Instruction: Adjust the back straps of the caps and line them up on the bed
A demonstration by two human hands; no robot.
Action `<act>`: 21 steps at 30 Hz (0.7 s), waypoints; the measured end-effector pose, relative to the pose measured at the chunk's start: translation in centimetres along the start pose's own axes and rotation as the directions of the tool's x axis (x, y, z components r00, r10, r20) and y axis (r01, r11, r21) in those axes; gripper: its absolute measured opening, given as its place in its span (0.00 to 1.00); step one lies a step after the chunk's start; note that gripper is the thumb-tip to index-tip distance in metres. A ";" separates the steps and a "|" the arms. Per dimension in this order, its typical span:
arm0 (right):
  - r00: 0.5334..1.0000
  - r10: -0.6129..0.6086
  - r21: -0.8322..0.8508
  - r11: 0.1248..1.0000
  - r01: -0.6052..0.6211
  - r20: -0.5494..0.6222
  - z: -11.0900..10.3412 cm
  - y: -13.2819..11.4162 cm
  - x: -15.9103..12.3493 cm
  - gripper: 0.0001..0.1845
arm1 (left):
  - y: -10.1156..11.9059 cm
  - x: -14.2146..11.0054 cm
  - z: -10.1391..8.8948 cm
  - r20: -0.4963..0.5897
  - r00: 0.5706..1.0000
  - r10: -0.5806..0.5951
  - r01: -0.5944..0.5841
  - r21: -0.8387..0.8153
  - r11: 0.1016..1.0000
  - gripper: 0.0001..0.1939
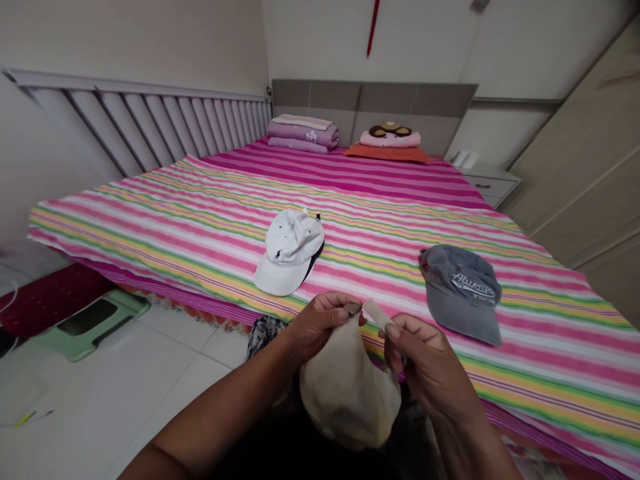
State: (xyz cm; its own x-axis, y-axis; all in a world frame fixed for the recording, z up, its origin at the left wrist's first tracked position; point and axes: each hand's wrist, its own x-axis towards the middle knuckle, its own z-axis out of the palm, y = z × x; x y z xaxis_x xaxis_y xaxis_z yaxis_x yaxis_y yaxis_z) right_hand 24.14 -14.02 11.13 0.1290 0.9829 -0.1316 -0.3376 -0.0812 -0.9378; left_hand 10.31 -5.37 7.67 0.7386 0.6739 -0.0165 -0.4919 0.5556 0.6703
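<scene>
Close to my body hangs a beige cap (350, 390), its crown toward me and its back strap parted. My left hand (320, 327) pinches the buckle end of the strap between thumb and fingers. The loose strap end (377, 313) is gripped by my right hand (417, 347), its tip pointing toward the buckle with a small gap between. Beyond my hands, a white cap (293, 243) with a small dark logo lies on the bed. To the right rests a grey cap (460, 287) with white lettering.
A striped sheet (200, 220) covers the bed. Folded purple bedding (305, 137) and a pink pillow (390, 139) are by the headboard (340, 100). A green stool (85, 333) stands on the floor at left, and a white nightstand (490, 183) at back right.
</scene>
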 end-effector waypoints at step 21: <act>0.994 0.086 0.018 0.996 -0.088 0.072 0.3 0.4 0.3 0.15 | 0.4 -0.4 0.0 0.011 1.000 0.013 -0.014 0.081 0.997 0.17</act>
State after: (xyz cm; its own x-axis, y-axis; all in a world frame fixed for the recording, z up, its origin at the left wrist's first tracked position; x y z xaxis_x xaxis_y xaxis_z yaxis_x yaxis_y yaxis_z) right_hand 23.74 -13.72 10.81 0.0318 0.9816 -0.1882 -0.3645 -0.1639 -0.9167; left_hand 9.85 -5.41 7.96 0.7373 0.6756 0.0008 -0.4634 0.5049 0.7282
